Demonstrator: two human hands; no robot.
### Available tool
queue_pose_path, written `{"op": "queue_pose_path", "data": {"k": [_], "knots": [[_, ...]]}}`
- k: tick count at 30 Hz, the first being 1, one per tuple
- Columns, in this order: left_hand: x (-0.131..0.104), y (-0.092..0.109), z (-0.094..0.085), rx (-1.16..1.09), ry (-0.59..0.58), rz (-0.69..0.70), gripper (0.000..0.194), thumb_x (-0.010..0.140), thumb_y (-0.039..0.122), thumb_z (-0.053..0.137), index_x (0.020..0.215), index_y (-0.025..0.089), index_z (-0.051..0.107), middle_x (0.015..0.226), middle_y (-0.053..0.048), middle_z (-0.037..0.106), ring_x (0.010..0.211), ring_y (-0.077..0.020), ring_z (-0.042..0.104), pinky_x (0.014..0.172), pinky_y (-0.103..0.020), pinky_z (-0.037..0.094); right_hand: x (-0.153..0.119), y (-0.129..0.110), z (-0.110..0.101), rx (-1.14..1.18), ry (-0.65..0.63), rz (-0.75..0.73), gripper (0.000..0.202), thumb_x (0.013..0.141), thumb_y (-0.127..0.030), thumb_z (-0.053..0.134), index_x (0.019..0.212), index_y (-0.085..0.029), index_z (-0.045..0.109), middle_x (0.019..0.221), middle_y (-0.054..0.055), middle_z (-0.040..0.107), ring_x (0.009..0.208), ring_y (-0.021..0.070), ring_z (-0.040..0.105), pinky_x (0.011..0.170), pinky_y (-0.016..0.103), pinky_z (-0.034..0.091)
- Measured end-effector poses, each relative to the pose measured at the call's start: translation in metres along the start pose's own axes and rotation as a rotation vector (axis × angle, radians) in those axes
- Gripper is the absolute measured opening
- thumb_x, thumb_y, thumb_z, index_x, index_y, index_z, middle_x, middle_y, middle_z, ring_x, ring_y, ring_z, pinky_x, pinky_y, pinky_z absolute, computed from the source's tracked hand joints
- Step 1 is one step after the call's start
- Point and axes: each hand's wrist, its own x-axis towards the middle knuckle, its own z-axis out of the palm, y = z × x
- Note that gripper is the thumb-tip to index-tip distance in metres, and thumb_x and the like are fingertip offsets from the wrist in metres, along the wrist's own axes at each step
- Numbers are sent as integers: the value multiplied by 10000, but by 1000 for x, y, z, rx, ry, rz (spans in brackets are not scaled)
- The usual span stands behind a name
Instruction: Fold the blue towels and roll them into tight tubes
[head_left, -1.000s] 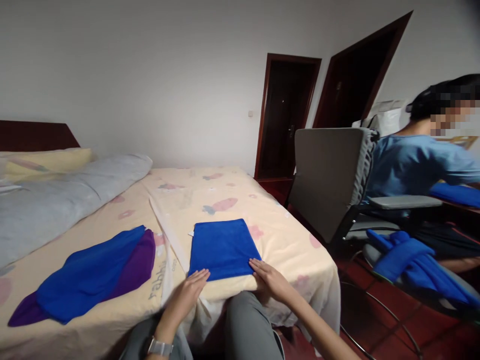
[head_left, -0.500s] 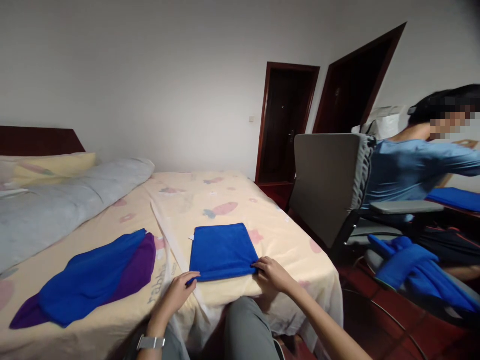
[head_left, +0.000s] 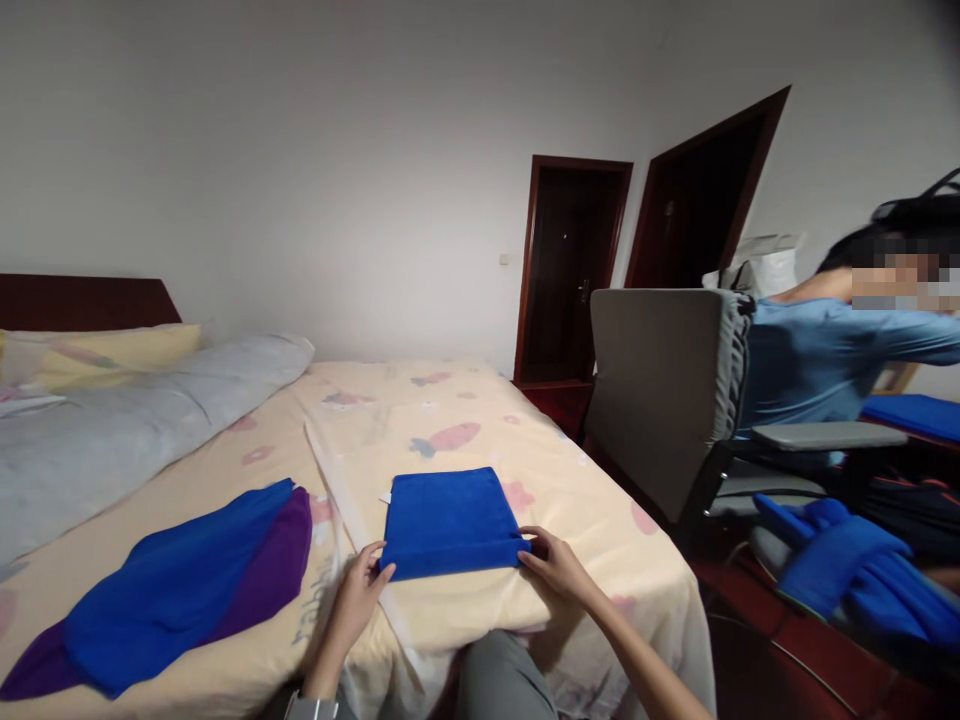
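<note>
Pinching one blue cloth (head_left: 450,512) by its near corners: our left hand (head_left: 364,582), right hand (head_left: 559,567). Risk, we judge: crooked fold, from uneven pull.

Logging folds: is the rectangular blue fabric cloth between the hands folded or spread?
Partly folded: the blue cloth has its near edge turned over, left hand and right hand holding its ends.
</note>
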Motion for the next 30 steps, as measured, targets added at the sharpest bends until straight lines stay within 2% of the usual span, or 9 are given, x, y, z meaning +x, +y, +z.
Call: {"op": "queue_pose_path", "data": {"k": [6, 10, 14, 17, 20, 22, 25, 28, 30], "knots": [[5, 10, 7, 234, 108, 159, 308, 963, 441, 405, 1112, 239, 583, 947, -85, 728, 875, -250, 711, 753, -350, 546, 6, -9, -7, -172, 21, -53, 237, 941, -341, 431, 1107, -210, 539, 641, -37, 594, 599, 166, 560, 610, 263, 417], [-2, 20, 8, 404, 111, 217, 251, 1006, 331, 332, 1061, 232, 556, 891, -68, 721, 800, -208, 697, 714, -303, 511, 7, -19, -20, -277, -45, -58, 172, 921, -269, 445, 945, -210, 605, 706, -10, 635, 640, 160, 581, 623, 249, 408], [-17, 27, 5, 628, 66, 262, 192, 962, 232, 433, 933, 246, 622, 744, -27, 685, 764, -224, 660, 727, -332, 468, -1, -18, -17, -401, -129, -42, 194, 889, -201, 497, 998, -206, 658, 848, 36, 686, 747, 187, 638, 683, 261, 461], [-22, 33, 0, 774, 112, 310, 183, 946, 228, 500, 928, 251, 681, 886, -54, 706, 869, -263, 649, 750, -377, 472, -6, -19, -5, -625, -26, -94, 228, 867, -123, 517, 998, -188, 692, 1043, 109, 664, 902, 243, 637, 814, 336, 489], [-23, 45, 2, 763, 149, 454, 207, 964, 236, 505, 984, 246, 710, 1032, -78, 707, 947, -263, 650, 801, -402, 507, -9, -27, 13, -836, 110, -242, 257, 873, -74, 532, 989, -198, 725, 1148, 121, 652, 970, 273, 626, 864, 396, 506], [-26, 55, 10, 696, 101, 602, 241, 988, 236, 479, 1070, 243, 705, 1116, -80, 708, 1031, -250, 653, 880, -408, 527, -11, -36, 31, -806, 122, -365, 275, 918, -94, 525, 1066, -205, 728, 1194, 112, 662, 1016, 268, 631, 893, 405, 522], [-31, 69, 31, 641, -80, 772, 307, 1002, 241, 471, 1261, 246, 636, 1265, -62, 682, 1189, -230, 619, 1003, -408, 523, -14, -46, 62, -702, 21, -521, 323, 979, -153, 504, 1253, -188, 671, 1271, 109, 659, 1139, 258, 620, 990, 417, 515], [-33, 69, 43, 615, -238, 788, 393, 998, 202, 467, 1378, 250, 553, 1354, -42, 649, 1256, -205, 596, 1065, -402, 509, -15, -45, 80, -647, -107, -572, 398, 999, -171, 482, 1385, -154, 577, 1357, 125, 608, 1243, 258, 582, 1072, 438, 481], [-32, 61, 41, 587, -315, 729, 430, 997, 187, 454, 1413, 267, 522, 1400, -30, 618, 1280, -195, 585, 1092, -403, 495, -15, -36, 77, -625, -150, -559, 439, 1001, -175, 472, 1436, -157, 524, 1406, 129, 561, 1297, 261, 544, 1107, 453, 457]]}}
